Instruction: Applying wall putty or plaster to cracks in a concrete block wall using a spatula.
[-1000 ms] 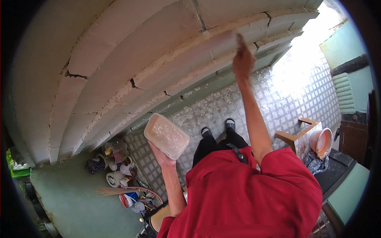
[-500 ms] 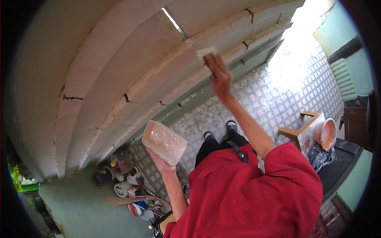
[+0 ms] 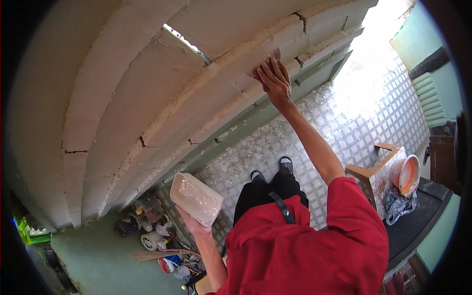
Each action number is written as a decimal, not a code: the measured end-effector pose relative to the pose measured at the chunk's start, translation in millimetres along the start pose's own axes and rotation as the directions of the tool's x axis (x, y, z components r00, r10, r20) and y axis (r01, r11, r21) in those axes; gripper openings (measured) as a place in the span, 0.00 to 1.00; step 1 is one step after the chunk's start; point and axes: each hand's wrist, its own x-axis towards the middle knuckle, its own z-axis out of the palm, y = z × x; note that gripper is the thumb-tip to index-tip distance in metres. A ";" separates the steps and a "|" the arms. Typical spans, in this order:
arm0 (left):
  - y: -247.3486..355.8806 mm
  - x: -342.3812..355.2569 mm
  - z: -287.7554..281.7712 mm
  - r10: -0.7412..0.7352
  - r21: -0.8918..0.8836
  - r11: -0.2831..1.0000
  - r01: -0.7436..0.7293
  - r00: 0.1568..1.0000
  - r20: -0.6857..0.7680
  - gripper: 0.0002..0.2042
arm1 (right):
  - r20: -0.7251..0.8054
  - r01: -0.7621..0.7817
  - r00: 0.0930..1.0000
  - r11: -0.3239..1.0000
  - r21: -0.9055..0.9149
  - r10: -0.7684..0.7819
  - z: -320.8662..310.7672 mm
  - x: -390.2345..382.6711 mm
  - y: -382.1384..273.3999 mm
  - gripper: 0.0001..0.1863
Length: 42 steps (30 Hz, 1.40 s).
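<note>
My left hand point(image 3: 196, 223) is closed under the near end of a whitish rectangular plastic tub point(image 3: 213, 198). Wet pale paste point(image 3: 191, 191) coats the inside of the tub. Out at arm's length, my right hand point(image 3: 277, 81) presses a thin flat scraper point(image 3: 275, 54) against the block wall point(image 3: 182, 93). My fingers cover most of the scraper, so its full shape is hidden. Pale joints, dark cracks and a gap point(image 3: 187, 39) letting light through run across the wall near that hand.
At the right, a wooden stool point(image 3: 376, 179) lies on its side beside an orange-stained bucket point(image 3: 405, 175) and a dark crumpled plastic bag point(image 3: 399, 205). Containers and a straw broom point(image 3: 157, 254) crowd the lower left. Pale spatters mark the tiled floor point(image 3: 314, 128).
My right hand has moved slightly right along the wall, and the scraper now lies flatter under my fingers. The tub in my left hand sits a little lower and further left in view.
</note>
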 end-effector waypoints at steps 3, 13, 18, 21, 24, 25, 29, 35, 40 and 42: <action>1.9 2.2 1.9 -0.027 -0.055 0.998 0.024 0.998 -0.051 0.31 | -0.041 0.011 0.999 0.999 0.051 -0.009 -8.2 -17.4 8.3 0.28; -4.3 10.0 17.3 0.049 0.025 0.999 -0.048 0.998 -0.041 0.30 | -0.019 -0.002 1.000 0.999 0.052 0.003 -11.6 17.6 6.0 0.24; -3.3 5.1 19.8 0.018 -0.009 1.000 -0.018 1.000 -0.013 0.31 | -0.098 0.017 0.995 0.998 0.062 -0.011 -38.0 5.3 18.4 0.23; -2.0 4.0 9.9 -0.015 -0.037 0.999 0.013 0.999 -0.048 0.31 | -0.203 0.064 0.978 0.997 0.050 -0.052 -48.2 40.0 24.2 0.24; -5.7 9.7 22.1 -0.020 -0.029 0.999 0.019 0.999 -0.030 0.31 | -0.070 0.111 0.992 0.993 0.045 -0.108 -30.9 54.4 51.2 0.27; -6.0 9.2 24.5 -0.015 -0.030 0.999 0.014 1.000 -0.027 0.31 | -0.075 0.113 0.991 0.992 0.046 -0.110 -29.1 52.7 52.6 0.27; -8.5 7.8 29.0 0.000 -0.006 1.000 0.000 1.000 0.007 0.31 | 0.024 0.113 0.993 0.994 0.007 -0.113 -34.3 27.4 66.1 0.25; -9.3 9.1 34.0 0.002 -0.010 1.000 -0.001 0.999 0.048 0.30 | -0.101 0.075 0.992 0.997 -0.005 -0.075 -61.4 33.9 50.3 0.24; -12.7 11.6 43.8 -0.002 -0.006 1.000 0.002 0.999 0.034 0.29 | -0.089 0.059 0.994 0.998 0.021 -0.057 -43.9 60.5 51.5 0.28; -15.6 10.7 48.4 -0.018 -0.069 0.997 0.022 0.998 0.056 0.29 | -0.069 0.030 0.997 0.999 0.018 -0.029 -38.3 50.4 59.6 0.26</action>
